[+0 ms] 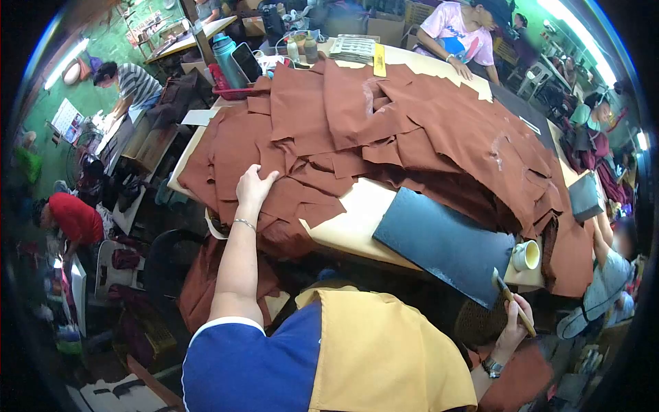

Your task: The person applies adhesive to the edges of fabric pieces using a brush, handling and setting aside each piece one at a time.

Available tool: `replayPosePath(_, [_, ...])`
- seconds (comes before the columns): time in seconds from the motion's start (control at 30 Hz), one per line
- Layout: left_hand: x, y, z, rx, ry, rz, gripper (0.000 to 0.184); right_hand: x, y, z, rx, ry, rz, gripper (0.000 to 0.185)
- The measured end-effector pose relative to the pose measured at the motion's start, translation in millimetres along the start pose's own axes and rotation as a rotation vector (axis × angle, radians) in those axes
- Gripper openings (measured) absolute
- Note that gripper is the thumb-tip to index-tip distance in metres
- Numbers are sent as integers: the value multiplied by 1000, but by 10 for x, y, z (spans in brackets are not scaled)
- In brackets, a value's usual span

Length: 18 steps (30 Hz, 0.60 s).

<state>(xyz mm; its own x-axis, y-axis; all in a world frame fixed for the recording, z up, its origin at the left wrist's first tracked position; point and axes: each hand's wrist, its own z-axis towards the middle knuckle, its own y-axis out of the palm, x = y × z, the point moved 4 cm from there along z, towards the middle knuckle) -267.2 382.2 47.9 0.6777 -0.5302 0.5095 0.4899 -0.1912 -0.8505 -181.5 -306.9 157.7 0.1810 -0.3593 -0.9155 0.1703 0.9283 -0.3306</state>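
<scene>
My left hand (256,186) rests on the reddish-brown leather-like pieces (371,110) spread in overlapping layers over the table. Its fingers are partly spread, with a thin bracelet at the wrist. At the lower right my right hand (519,317) is closed round the wooden handle of a brush (513,302). The brush's pale tip is at the lower right edge of a dark board (443,237), which lies at a slant on the near side of the table. A cup (526,255) with yellowish insides stands just beyond the brush, beside the board's right end.
The pale table (357,218) shows its near edge. At its far left are a teal bottle (228,60), a phone (246,62) and a red tray (233,93). A yellow strip (379,60) lies at the back. Several people work around, one directly across the table.
</scene>
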Motion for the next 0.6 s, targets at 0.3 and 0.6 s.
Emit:
replayPosePath(0.3, [1526, -134, -46, -79, -1, -1429, 46, 41, -121, -144, 92, -49, 54, 18])
replayPosePath(0.6, [3199, 1328, -2209, -1004, -438, -1722, 25, 170, -41, -276, 324, -156, 22, 27])
